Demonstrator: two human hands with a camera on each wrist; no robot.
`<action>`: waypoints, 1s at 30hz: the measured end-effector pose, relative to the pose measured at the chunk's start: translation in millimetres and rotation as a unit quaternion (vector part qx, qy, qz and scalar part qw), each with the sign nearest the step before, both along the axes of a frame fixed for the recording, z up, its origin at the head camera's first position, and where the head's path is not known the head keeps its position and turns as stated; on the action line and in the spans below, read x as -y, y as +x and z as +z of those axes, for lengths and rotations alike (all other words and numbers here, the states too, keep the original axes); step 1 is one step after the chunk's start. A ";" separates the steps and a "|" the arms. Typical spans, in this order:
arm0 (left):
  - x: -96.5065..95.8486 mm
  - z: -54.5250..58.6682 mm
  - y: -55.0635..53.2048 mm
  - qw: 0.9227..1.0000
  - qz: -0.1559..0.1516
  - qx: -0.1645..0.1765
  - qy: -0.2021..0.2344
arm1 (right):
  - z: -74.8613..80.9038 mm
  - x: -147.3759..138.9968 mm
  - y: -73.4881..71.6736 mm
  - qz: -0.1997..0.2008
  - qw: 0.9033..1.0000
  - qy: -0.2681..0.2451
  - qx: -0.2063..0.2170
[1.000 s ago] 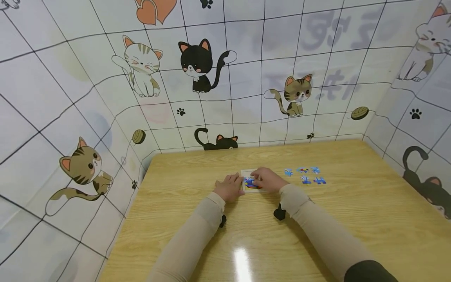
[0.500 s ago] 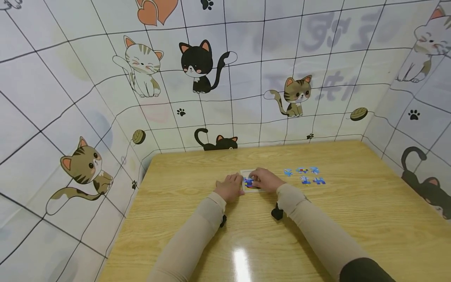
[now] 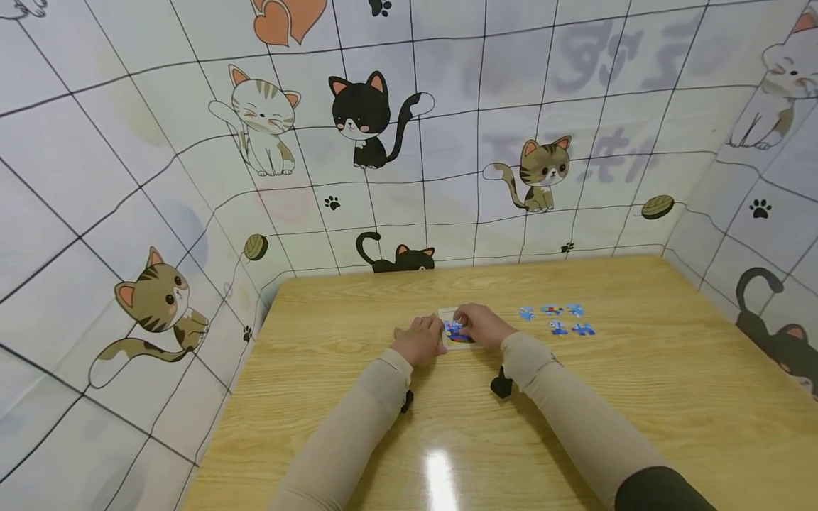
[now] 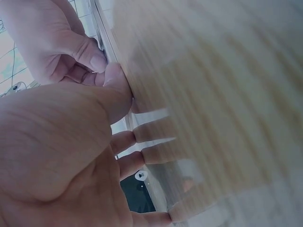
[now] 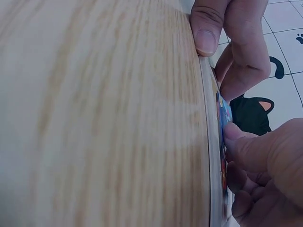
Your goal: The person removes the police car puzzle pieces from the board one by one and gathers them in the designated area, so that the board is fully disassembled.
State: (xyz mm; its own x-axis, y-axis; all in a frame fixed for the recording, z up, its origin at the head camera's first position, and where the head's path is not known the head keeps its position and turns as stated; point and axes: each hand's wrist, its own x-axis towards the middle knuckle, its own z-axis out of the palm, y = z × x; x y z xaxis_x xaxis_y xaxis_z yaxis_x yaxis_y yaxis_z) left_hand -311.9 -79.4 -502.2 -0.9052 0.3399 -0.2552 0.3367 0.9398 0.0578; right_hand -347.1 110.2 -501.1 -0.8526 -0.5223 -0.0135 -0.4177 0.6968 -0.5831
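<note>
**Left hand (image 3: 418,341), right hand (image 3: 483,327), one puzzle board (image 3: 457,347) between**

The left, fingers apart, touches its 9 o'clock edge; the right's thumb meets its picture (image 3: 456,332) from 3 o'clock, whether pinching I cannot tell. Five loose pieces (image 3: 558,328) lie at the board's 3 o'clock, on one table (image 3: 460,415).

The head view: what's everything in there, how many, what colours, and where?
Table: 1, light wood, centre
Puzzle board: 1, pale rim with multicoloured picture, on the table
Loose puzzle pieces: 5, mostly blue, right of the board
Backdrop: 1, white with black gridlines, around the table
Printed cats: 7 recognisable, white, black or brown, on the backdrop
Paw prints: 5, black, backdrop
Yarn balls: 2, olive, backdrop
Hearts: 2, orange, top edge
Wrist devices: 2, black, under the wrists
Sleeves: 2, beige, foreground
Left grip (hand): 1, bare, at the board's left edge
Right grip (hand): 1, bare, over the board
</note>
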 end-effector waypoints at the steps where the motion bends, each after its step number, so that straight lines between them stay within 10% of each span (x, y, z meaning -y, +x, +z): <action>1: -0.1 -0.1 0.0 1.000 -0.002 -0.002 -0.001 | -0.7 0.2 -0.7 -0.002 1.000 -0.001 -0.002; 30: 1.0 10.7 11.0 0.999 -0.031 -0.020 0.024 | -7.3 -2.9 -1.5 0.020 0.999 0.008 -0.040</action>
State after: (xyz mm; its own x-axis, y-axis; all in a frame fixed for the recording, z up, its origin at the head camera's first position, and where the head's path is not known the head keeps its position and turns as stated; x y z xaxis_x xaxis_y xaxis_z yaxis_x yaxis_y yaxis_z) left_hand -300.9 -80.4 -491.5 -0.8915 0.4058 -0.2014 0.3963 0.9139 0.0876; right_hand -348.5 113.1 -508.4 -0.8301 -0.5558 0.0452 -0.4900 0.6882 -0.5350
